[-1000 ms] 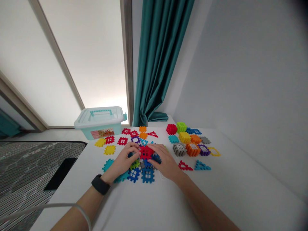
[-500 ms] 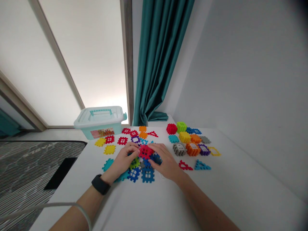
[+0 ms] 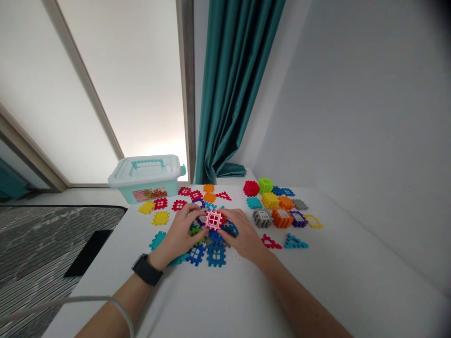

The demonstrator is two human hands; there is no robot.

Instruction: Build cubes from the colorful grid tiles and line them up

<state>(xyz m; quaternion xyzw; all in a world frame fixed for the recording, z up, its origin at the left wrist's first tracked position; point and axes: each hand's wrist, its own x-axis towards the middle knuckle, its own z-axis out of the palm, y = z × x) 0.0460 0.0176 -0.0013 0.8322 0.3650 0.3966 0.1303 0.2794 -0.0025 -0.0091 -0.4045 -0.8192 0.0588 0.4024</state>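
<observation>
A red window building tile (image 3: 213,220), pale with glare on its face, is tilted up between my two hands above the loose tiles. My left hand (image 3: 186,225), with a dark watch on its wrist, grips the left edge between thumb and fingers. At the right edge, my right hand (image 3: 243,234) pinches it, and more red shows behind the fingers there. Under and around the hands lie a lime green tile (image 3: 198,234), a dark blue window tile (image 3: 196,255) and a blue window tile (image 3: 216,256). Teal tiles lie partly hidden by my left wrist.
Stacks of sorted tiles, such as the grey stack (image 3: 262,218) and orange stack (image 3: 282,218), stand to the right. A lidded teal box (image 3: 148,180) sits at the back left. Yellow tiles (image 3: 161,218) and red ones lie nearby. A pale cable (image 3: 105,299) crosses the lower left.
The red tile has tipped so its face catches the light and looks pink. My left hand has closed in on its left edge, its thumb now at the lower corner.
</observation>
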